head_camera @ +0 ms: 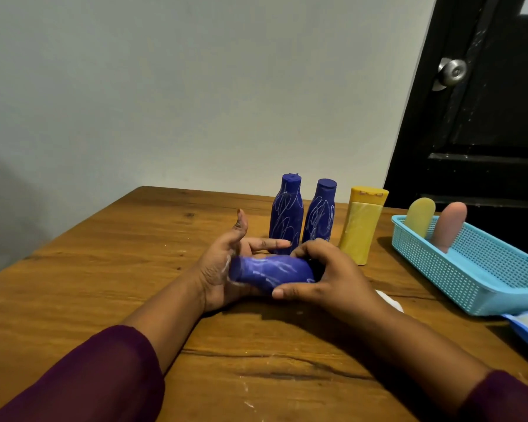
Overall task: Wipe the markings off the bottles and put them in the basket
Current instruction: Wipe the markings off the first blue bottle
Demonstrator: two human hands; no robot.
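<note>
Right hand [326,278] grips the held blue bottle [272,272], scribbles showing; left hand [223,269] props its end, fingers straight. All left of basket [470,287]. Beyond, unwiped: yellow bottle [361,226], middle blue bottle [320,217], left blue bottle [286,219]. Inside basket: cream bottle [420,220], pink bottle [448,226].

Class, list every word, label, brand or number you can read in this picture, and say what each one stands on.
No text here can be read.
Top of the yellow bottle: faint dark marks, too blurred to read.
Left standing blue bottle, right standing blue bottle, held blue bottle: white scribbles only, no letters.
</note>
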